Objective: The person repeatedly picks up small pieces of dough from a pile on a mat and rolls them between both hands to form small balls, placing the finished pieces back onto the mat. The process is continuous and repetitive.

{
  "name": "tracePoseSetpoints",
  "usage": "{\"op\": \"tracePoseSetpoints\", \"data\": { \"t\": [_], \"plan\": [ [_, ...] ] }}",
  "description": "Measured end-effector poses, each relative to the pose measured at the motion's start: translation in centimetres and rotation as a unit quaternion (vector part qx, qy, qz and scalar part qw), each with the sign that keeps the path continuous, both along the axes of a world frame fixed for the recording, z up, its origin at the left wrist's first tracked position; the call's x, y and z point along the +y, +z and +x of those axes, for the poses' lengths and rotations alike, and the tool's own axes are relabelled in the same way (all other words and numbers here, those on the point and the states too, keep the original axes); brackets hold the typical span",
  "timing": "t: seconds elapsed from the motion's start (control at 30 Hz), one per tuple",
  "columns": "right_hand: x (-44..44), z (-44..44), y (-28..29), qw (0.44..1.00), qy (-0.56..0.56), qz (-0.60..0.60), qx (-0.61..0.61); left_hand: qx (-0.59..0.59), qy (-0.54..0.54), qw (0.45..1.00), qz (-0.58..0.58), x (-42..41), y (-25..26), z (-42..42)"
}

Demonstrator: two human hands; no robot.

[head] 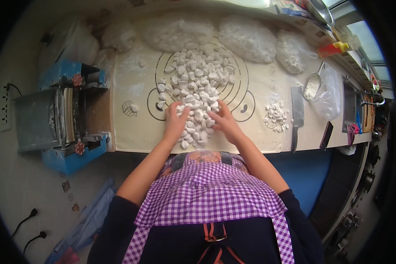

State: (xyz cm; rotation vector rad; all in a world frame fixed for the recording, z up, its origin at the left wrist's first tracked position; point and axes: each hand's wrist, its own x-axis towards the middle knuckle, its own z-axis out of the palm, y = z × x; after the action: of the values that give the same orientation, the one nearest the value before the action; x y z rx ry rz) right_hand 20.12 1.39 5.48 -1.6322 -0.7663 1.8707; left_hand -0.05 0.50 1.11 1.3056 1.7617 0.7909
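Note:
A large heap of flour-dusted dough pieces point(203, 74) lies on a printed pastry mat point(138, 132) and narrows towards my body. My left hand point(176, 120) touches the heap's left side, its fingers spread among the pieces. At the right side, my right hand point(226, 122) rests with spread fingers against other pieces. Whether either hand grips a piece cannot be told. A smaller pile of little dough pieces point(277, 115) lies at the mat's right. Beside it, a cleaver-like knife point(297, 112) lies with its handle towards me.
Plastic bags of dough pieces point(247, 38) line the back. A blue dough-rolling machine point(74, 161) stands at the left. On the right are a metal scoop of flour point(312, 86), a clear plastic bag point(328, 95), a phone point(326, 136) at the counter edge and a sink point(349, 99).

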Motion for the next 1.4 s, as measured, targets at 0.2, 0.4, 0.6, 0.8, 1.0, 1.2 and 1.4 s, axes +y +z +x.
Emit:
{"op": "tracePoseSetpoints", "data": {
  "t": [0.2,0.4,0.6,0.8,1.0,1.2,1.4],
  "plan": [
    [2.3,-1.2,2.1,0.979,-0.041,-0.003,0.2,-0.383,0.003,0.908,-0.172,3.5,4.5,0.9],
    [3.4,0.3,5.7,0.979,-0.079,0.157,0.101,-0.229,-0.061,0.97,0.062,3.9,7.0,-1.6],
    [-2.9,6.1,-1.0,0.99,0.1,-0.082,-0.049,-0.143,-0.041,0.927,-0.345,-3.9,2.5,-7.4],
    [-2.2,0.3,1.2,0.963,0.192,-0.174,0.069,-0.293,-0.021,0.886,-0.359,-4.4,2.3,-1.9],
    [-0.4,-0.5,1.2,0.96,0.045,-0.063,0.271,-0.492,0.02,0.836,-0.241,-0.3,5.8,0.4],
    [4.9,1.4,4.2,0.988,0.02,0.145,0.057,-0.369,-0.001,0.926,-0.075,4.8,7.7,-1.7],
    [-0.1,8.8,-1.2,0.981,-0.028,0.062,-0.179,-0.033,-0.013,0.995,-0.093,0.3,-1.2,-7.6]
  ]
}}
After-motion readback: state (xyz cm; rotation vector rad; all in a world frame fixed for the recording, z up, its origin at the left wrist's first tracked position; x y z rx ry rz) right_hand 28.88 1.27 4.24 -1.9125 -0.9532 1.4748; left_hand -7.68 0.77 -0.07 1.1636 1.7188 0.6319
